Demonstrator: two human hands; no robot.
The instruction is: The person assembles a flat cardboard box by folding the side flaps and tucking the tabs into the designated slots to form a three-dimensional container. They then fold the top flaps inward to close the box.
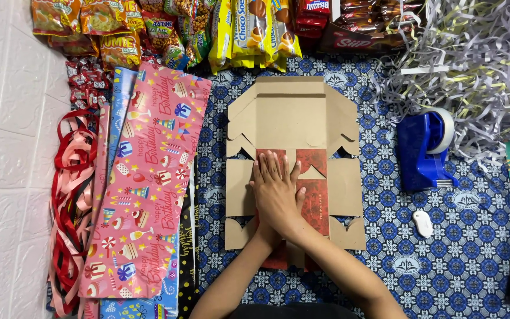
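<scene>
Your forearms lead to both hands, right hand (284, 204) stacked over left hand (268, 177), fingers flat, grasping nothing, pressing the red panel (316, 195) onto the cardboard (293, 121); I judge creasing continues.

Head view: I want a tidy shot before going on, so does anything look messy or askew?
The shredded paper at upper right sprawls loose over the patterned cloth, reaching the blue tape dispenser. The ribbons on the left lie tangled. The flat cardboard box under both stacked hands lies square.
</scene>
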